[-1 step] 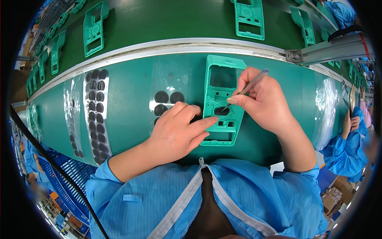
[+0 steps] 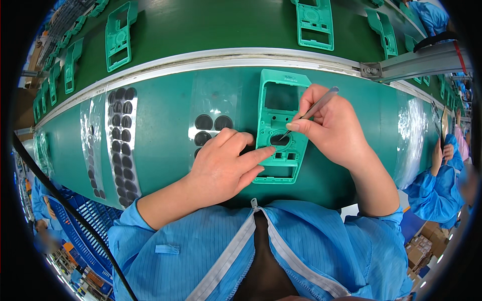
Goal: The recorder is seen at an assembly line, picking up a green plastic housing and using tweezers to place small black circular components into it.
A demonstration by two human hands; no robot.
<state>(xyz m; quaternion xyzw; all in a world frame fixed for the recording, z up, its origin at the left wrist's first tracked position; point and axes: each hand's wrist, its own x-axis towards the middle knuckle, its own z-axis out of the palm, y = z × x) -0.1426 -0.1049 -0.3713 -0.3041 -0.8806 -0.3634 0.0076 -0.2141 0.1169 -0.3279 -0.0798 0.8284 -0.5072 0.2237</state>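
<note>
A green plastic housing (image 2: 283,118) lies on the green work surface in front of me, with a large rectangular opening at its far end. Near its middle is a round ring with a dark disc (image 2: 279,140) inside. My right hand (image 2: 329,125) pinches a pair of metal tweezers (image 2: 319,104), whose tips reach down to that disc. My left hand (image 2: 221,163) steadies the housing's left side, index fingertip pressed beside the ring and the other fingers along the edge. Partly behind this hand lies a clear sheet with round black discs (image 2: 204,122).
Further left lie a strip of black discs (image 2: 122,148) and a strip of smaller dark pieces (image 2: 91,173). Clear plastic sheets (image 2: 410,140) are at the right. Beyond a metal rail (image 2: 201,55), a green belt (image 2: 216,25) carries more housings (image 2: 315,25). A co-worker's sleeve (image 2: 437,195) shows at right.
</note>
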